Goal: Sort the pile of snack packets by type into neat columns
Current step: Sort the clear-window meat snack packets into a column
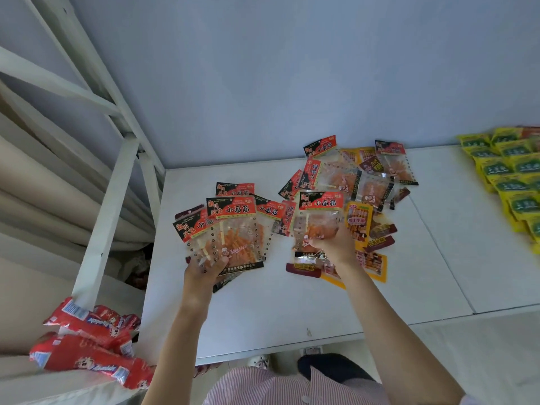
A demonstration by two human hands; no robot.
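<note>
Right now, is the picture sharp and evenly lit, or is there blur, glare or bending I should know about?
Head view: soft, even light, hardly any shadows on the white table; wide-angle bending curves the white metal frame; glare glints on the clear red-topped snack packets fanned in the left hand; small print blurred; yellow-green packets smear toward the right edge.

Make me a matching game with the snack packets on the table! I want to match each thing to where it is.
Things:
1. fan of red-topped packets
2. single red-topped packet
3. yellow-green packets
4. red wrapped packs

Places:
A. far right of the table, in rows
B. held in the right hand, over the mixed pile
C. lower left, off the table
D. held in the left hand

Pairs: 1-D, 2-B, 3-A, 4-C
</note>
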